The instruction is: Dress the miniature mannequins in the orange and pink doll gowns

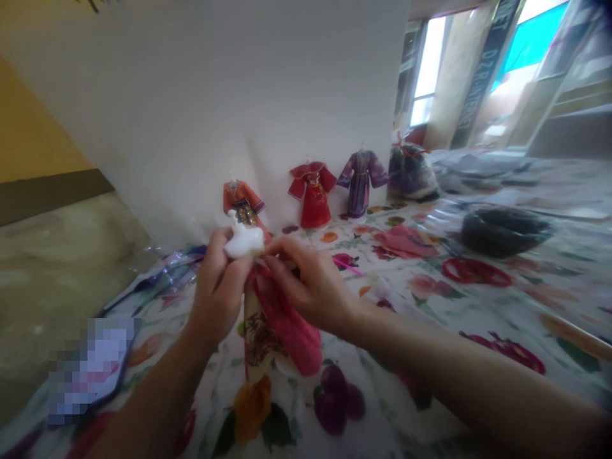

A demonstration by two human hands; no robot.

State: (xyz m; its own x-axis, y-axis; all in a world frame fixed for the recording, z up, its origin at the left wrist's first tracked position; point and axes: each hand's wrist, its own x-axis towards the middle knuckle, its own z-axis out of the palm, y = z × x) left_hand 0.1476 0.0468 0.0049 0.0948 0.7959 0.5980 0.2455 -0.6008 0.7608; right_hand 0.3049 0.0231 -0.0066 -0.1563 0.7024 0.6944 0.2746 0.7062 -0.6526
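Note:
My left hand point(217, 290) is closed around a small white doll mannequin torso point(245, 241) with a knob at its neck. A pink and cream doll skirt point(291, 328) with a dark printed pattern hangs from the torso, below my fingers. At the waist, my right hand point(308, 280) pinches the skirt's upper edge, fingertips close to the left hand's. Just behind stands a doll form in an orange robe point(243, 199), partly hidden by the white torso.
Against the white wall stand doll forms in a red dress point(314, 194) and a purple robe point(362, 185). Pink fabric point(405, 242), a black bowl-like item point(507, 231) and a stuffed bag point(414, 171) lie rightward. A blurred-out phone-like object point(98, 366) rests left on the fruit-print tablecloth point(382, 395).

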